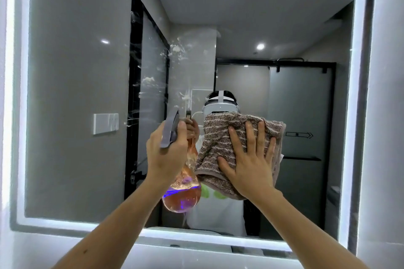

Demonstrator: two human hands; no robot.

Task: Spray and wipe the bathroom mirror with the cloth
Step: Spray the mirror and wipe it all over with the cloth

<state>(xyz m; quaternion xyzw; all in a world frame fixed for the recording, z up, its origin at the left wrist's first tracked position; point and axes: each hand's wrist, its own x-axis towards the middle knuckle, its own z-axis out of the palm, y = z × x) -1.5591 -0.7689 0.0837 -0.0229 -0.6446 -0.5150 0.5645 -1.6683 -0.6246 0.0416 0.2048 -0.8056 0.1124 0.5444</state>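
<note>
The lit bathroom mirror fills the view, with white foam spots and streaks on the glass left of centre. My left hand grips a spray bottle with a grey trigger head and clear orange body, raised close to the glass with the nozzle toward the foam. My right hand lies flat with fingers spread, pressing a brown striped cloth against the mirror just right of the bottle. The cloth hangs down past my palm.
A glowing white light strip frames the mirror. The reflection shows a person with a headset behind the cloth, a black-framed door, a wall switch and a shower enclosure. The white wall lies to the right.
</note>
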